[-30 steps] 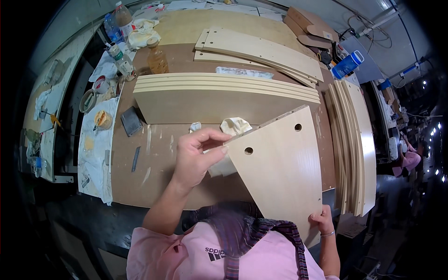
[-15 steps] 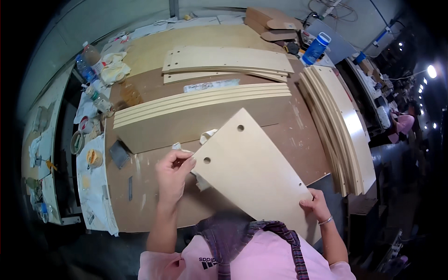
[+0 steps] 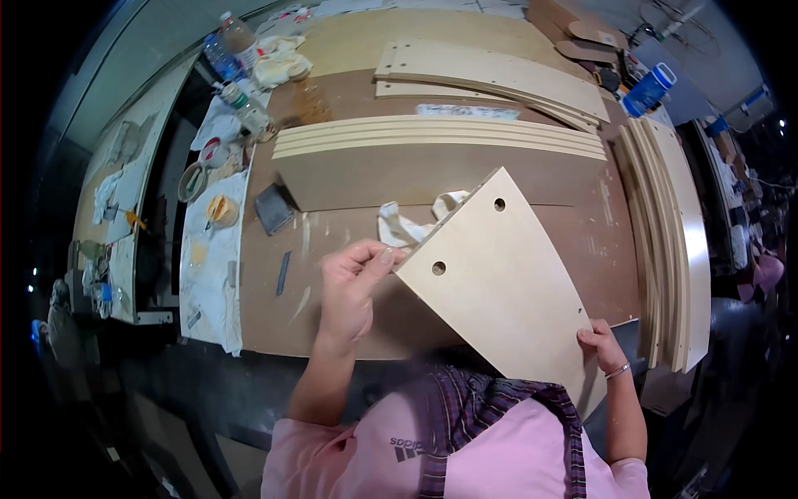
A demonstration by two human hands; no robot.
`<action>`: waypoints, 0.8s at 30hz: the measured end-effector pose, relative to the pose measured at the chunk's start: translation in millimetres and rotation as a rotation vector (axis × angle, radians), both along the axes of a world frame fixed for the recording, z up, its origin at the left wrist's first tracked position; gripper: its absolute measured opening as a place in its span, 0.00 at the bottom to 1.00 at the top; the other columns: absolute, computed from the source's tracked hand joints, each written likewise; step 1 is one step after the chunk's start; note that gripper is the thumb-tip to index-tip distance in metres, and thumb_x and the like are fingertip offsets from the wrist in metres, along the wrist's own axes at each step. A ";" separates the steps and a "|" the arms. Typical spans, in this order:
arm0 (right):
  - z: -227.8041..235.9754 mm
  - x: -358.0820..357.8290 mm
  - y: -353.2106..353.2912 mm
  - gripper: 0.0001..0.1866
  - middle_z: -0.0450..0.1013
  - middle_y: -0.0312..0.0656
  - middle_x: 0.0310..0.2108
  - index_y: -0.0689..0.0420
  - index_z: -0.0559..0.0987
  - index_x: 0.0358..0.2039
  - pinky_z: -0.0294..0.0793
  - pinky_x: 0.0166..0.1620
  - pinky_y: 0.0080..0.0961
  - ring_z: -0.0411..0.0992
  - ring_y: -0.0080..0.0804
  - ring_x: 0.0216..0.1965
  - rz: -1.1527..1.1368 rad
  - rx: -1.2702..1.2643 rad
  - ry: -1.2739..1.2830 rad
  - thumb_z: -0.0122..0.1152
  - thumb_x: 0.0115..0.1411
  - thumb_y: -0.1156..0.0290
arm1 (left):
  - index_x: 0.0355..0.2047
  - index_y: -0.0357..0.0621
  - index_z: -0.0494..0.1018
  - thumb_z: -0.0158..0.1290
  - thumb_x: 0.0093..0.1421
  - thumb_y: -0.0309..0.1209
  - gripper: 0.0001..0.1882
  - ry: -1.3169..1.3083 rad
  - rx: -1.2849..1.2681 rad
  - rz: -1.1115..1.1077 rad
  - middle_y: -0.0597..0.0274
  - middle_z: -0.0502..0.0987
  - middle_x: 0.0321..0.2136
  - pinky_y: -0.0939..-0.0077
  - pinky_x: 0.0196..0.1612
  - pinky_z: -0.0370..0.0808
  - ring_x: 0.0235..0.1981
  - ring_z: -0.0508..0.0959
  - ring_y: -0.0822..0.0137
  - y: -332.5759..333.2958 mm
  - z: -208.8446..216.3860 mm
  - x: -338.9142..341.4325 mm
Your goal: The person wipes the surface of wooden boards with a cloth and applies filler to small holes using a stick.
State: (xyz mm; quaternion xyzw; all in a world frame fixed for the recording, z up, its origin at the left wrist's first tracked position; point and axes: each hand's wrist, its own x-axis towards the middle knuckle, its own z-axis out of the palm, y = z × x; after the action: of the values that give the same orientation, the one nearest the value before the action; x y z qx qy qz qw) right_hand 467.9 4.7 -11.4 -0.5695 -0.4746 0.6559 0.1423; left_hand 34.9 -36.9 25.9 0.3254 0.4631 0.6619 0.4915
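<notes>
A pale wooden panel (image 3: 507, 274) with two large holes near its far short end is held tilted in front of my chest. The fingertips of my left hand (image 3: 353, 287) are closed in a pinch at its left corner. My right hand (image 3: 603, 343) grips the right long edge, thumb on the top face and fingers hidden beneath. A white cloth (image 3: 401, 226) shows just beyond my left fingers, partly hidden by the panel; I cannot tell whether my hand touches it.
Several panels stand on edge in a row (image 3: 440, 170) across the brown worktable (image 3: 274, 320). More lie flat at the back (image 3: 499, 79), and a stack (image 3: 661, 241) stands at the right. A grey block (image 3: 274, 209), bottles (image 3: 241, 108) and a blue bottle (image 3: 650, 90) surround the work area.
The view has shifted, so the table sits further right and higher in it. Both hands still hold the panel in nearly the same pose, and more of the cloth shows beyond the left hand.
</notes>
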 end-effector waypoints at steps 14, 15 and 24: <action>5.5 -51.0 -22.8 0.19 0.63 0.27 0.16 0.59 0.72 0.17 0.51 0.22 0.17 0.58 0.14 0.19 -0.036 0.192 -0.077 0.64 0.48 0.56 | 0.37 0.43 0.79 0.57 0.56 0.31 0.09 1.169 -0.513 1.032 0.55 0.80 0.28 0.67 0.37 0.74 0.32 0.80 0.59 -33.0 -109.1 -321.1; 5.0 -55.3 -25.7 0.20 0.63 0.27 0.16 0.59 0.72 0.17 0.51 0.22 0.17 0.58 0.14 0.19 -0.057 0.219 -0.079 0.64 0.48 0.55 | 0.37 0.44 0.79 0.57 0.55 0.32 0.10 1.237 -0.591 1.029 0.53 0.80 0.29 0.65 0.37 0.74 0.33 0.80 0.56 -28.6 -111.0 -331.9; 8.1 -71.0 -40.3 0.22 0.62 0.26 0.15 0.59 0.72 0.18 0.50 0.22 0.18 0.57 0.15 0.18 -0.110 0.248 -0.106 0.65 0.48 0.52 | 0.36 0.44 0.78 0.57 0.54 0.33 0.11 1.271 -0.659 0.916 0.51 0.80 0.31 0.63 0.36 0.75 0.34 0.80 0.52 -38.5 -165.8 -398.2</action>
State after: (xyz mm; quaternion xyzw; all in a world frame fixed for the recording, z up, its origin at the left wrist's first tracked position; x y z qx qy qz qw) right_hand 396.9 -35.7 -3.3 -0.6065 -0.5270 0.5525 0.2218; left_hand -363.3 -75.4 -139.9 0.2558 0.9063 0.3183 -0.1087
